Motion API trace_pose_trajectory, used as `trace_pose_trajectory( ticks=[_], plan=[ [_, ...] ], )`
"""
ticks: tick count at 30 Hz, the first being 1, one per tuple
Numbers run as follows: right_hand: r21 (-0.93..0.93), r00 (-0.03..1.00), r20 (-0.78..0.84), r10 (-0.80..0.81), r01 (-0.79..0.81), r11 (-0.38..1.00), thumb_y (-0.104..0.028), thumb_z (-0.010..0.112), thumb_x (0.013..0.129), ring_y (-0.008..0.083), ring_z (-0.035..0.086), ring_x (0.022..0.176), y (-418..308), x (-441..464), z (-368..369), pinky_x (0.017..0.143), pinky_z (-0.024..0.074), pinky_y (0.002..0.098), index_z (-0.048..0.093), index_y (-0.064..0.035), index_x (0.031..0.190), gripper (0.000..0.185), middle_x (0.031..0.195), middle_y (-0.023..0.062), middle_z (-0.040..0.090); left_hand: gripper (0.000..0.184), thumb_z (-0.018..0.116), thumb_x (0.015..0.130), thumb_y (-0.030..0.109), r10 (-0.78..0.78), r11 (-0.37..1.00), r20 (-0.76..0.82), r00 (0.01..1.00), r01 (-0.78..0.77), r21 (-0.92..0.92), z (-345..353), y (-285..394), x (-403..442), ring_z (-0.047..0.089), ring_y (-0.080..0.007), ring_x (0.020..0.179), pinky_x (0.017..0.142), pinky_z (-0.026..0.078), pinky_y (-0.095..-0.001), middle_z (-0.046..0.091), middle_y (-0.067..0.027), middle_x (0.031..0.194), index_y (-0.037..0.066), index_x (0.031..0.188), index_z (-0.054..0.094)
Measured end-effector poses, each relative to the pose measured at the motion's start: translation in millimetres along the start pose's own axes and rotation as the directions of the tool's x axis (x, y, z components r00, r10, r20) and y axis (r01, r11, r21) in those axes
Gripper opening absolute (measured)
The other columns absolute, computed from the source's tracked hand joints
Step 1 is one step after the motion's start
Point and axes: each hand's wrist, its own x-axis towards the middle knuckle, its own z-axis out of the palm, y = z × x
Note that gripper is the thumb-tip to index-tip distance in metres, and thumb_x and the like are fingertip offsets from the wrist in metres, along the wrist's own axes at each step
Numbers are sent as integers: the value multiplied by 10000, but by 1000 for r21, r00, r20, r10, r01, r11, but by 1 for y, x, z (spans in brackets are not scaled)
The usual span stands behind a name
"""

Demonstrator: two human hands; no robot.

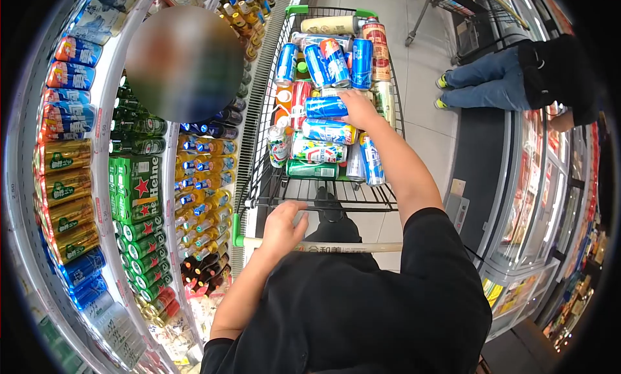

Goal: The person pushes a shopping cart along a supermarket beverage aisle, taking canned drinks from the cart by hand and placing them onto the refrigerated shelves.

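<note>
My right hand [358,110] reaches into the shopping cart [396,102], its fingers closed over the end of a blue can [325,107] lying on its side. Just below that can lies a blue and yellow can [328,131], then a white, red and green can [317,150] and a green can [312,169]. Farther up the basket, several blue cans lean together, one with an orange top [334,60]. My left hand [284,229] hovers at the near end of the cart by the handle [349,248], fingers loosely bent, thumb apart, holding nothing.
Shelves on the left hold Heineken packs [136,189], gold cans [65,202] and rows of yellow bottles [204,160]. A person in jeans [495,79] stands at the right by a glass-fronted display case [517,225]. Another cart [475,11] is at the top right.
</note>
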Motion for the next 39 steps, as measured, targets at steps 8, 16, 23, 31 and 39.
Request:
trace_pose_trajectory(
  ticks=[8,16,23,31,39],
  plan=[
    [-41,999,33,-22,24,999,-151,893,720,354,592,1217,-51,-32,-68,1013,534,476,573,-72,1362,722,1245,112,598,358,738,871,85,47,996,-11,999,-47,74,-2,-15,35,654,-402,1117,960,539,-468,680,-207,1172,0,1205,640],
    [189,881,35,-472,458,869,-143,880,649,339,646,1107,-173,-81,-176,959,535,441,667,-73,1259,650,1160,120,661,777,865,750,248,207,955,-87,974,-182,235,-43,-7,86,618,-436,1180,1021,500,-524,626,-242,1257,-7,1403,529],
    [435,752,113,-650,551,712,-178,909,639,318,670,1131,-260,-60,-208,1004,522,399,672,-33,1254,675,1199,146,688,728,865,694,432,-174,970,58,983,182,-164,-114,7,21,725,-393,1013,904,572,-464,723,-255,1077,-12,1218,621],
    [805,815,-25,-579,360,472,-200,833,793,232,603,1245,-457,-65,-174,1078,484,385,555,-17,1454,741,1324,127,612,803,840,801,413,-417,801,-373,829,141,-582,-186,12,-124,728,-264,860,806,593,-412,706,-190,1047,-29,1368,482],
    [797,547,-160,-822,563,219,-155,800,891,216,617,1220,-642,-68,-136,1022,538,367,434,19,1542,767,1379,164,580,860,756,890,347,-406,765,-702,585,-203,-612,-250,-22,-254,575,-198,1200,1049,479,-383,557,-140,1353,-19,1550,343]
  ],
)
